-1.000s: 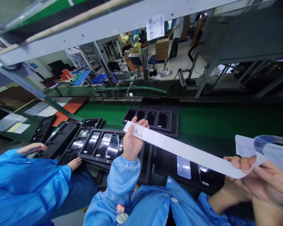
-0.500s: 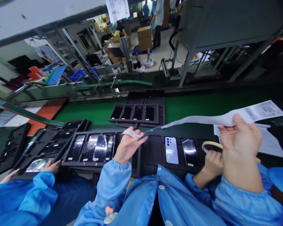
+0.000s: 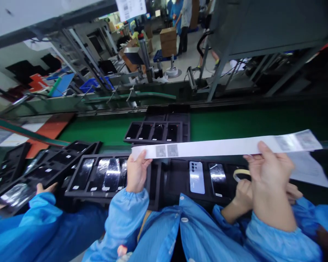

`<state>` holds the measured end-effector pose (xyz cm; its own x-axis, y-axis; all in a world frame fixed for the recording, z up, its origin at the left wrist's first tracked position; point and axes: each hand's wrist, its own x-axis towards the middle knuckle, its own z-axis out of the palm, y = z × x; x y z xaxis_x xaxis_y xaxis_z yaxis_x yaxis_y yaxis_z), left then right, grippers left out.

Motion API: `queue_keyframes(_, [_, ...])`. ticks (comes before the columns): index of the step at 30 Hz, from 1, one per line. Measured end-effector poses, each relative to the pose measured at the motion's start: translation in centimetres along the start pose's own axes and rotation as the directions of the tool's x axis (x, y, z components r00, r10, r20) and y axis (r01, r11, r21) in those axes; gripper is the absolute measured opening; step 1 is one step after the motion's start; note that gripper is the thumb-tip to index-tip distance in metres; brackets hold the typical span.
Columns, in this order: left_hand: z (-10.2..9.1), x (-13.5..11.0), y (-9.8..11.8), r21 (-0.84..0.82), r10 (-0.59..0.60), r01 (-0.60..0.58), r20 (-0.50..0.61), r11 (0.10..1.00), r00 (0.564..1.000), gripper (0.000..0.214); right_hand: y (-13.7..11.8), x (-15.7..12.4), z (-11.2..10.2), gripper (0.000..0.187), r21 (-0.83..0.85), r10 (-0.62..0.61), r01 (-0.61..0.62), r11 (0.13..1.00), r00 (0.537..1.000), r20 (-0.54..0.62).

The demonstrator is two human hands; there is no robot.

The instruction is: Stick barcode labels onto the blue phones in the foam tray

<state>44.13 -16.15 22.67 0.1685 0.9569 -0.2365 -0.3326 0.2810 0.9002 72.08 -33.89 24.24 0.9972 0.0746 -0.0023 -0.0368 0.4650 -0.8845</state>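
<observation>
I hold a long white paper strip stretched level between both hands, its face with two square code labels turned toward me. My left hand pinches the strip's left end; my right hand grips it near the right end. Under the strip lies a black tray holding a light-blue phone and a film-covered phone. Just below my right hand, another hand in a blue sleeve holds a ring of tape.
Left of my left hand, a black tray holds several film-covered phones. A co-worker's hand rests on stacked trays at far left. Another black tray sits on the green conveyor belt. White sheets lie at right.
The strip was twisted and sloping; it now lies flat and level, labels facing me. My left hand turned upright on its end; my right hand shifted slightly down.
</observation>
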Motion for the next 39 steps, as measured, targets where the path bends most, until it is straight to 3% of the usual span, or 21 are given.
queue_keyframes(3, [-1.6, 0.6, -1.1, 0.140, -0.007, 0.008, -0.009, 0.990, 1.000, 0.047, -0.3, -1.2, -0.1, 0.039, -0.056, 0.017, -0.013, 0.998, 0.997, 0.071])
queue_keyframes(6, [-2.4, 1.0, -2.1, 0.320, 0.067, -0.058, -0.019, 0.946, 0.998, 0.076, -0.5, -2.8, 0.0, 0.036, -0.151, 0.120, -0.080, 0.985, 0.952, 0.281])
queue_keyframes(7, [-2.3, 0.8, -2.1, 0.386, 0.091, -0.095, 0.027, 0.917, 0.995, 0.081, -0.6, -3.5, 0.1, 0.035, -0.183, 0.163, -0.103, 0.978, 0.924, 0.347])
queue_keyframes(9, [-1.3, -0.3, -1.9, 0.471, 0.056, -0.158, 0.225, 0.868, 0.973, 0.077, -0.6, -5.1, 0.5, 0.032, -0.233, 0.239, -0.143, 0.962, 0.854, 0.462])
queue_keyframes(10, [-0.4, -1.1, -1.6, 0.480, -0.010, -0.171, 0.351, 0.860, 0.937, 0.072, -0.5, -6.0, 0.8, 0.031, -0.255, 0.278, -0.165, 0.953, 0.810, 0.517])
queue_keyframes(12, [1.9, -2.7, -0.9, 0.424, -0.161, -0.118, 0.566, 0.898, 0.809, 0.061, -0.2, -7.7, 1.3, 0.029, -0.297, 0.352, -0.207, 0.932, 0.707, 0.613])
queue_keyframes(14, [4.4, -3.9, -0.3, 0.344, -0.237, -0.015, 0.678, 0.939, 0.696, 0.054, 0.1, -9.1, 1.7, 0.028, -0.339, 0.415, -0.242, 0.909, 0.601, 0.683])
queue_keyframes(16, [6.6, -4.5, 0.1, 0.270, -0.248, 0.070, 0.714, 0.960, 0.654, 0.046, 0.3, -10.2, 2.0, 0.027, -0.385, 0.466, -0.263, 0.885, 0.486, 0.739])
queue_keyframes(20, [8.7, -4.8, 0.8, 0.232, -0.282, 0.165, 0.692, 0.958, 0.664, 0.020, 0.3, -11.5, 1.7, 0.026, -0.459, 0.535, -0.291, 0.839, 0.289, 0.794])
queue_keyframes(24, [9.1, -5.0, 1.6, 0.212, -0.287, 0.196, 0.625, 0.957, 0.726, 0.029, -0.3, -12.3, 1.0, 0.025, -0.487, 0.553, -0.320, 0.813, 0.160, 0.818])
queue_keyframes(28, [9.0, -4.9, 2.0, 0.185, -0.285, 0.217, 0.565, 0.958, 0.775, 0.027, -0.6, -12.6, 0.7, 0.024, -0.487, 0.538, -0.287, 0.825, 0.134, 0.832])
queue_keyframes(35, [9.0, -4.9, 2.2, 0.170, -0.237, 0.170, 0.560, 0.971, 0.794, 0.029, 0.0, -12.5, 1.7, 0.023, -0.468, 0.525, -0.291, 0.834, 0.159, 0.836])
queue_keyframes(37, [9.7, -4.2, 2.5, 0.163, -0.209, 0.142, 0.547, 0.976, 0.810, 0.027, 0.5, -12.6, 2.1, 0.026, -0.491, 0.543, -0.301, 0.818, 0.119, 0.831])
queue_keyframes(39, [10.9, -2.4, 3.5, 0.128, -0.130, 0.074, 0.510, 0.989, 0.851, 0.021, 1.2, -12.8, 2.3, 0.030, -0.518, 0.562, -0.330, 0.789, 0.046, 0.826])
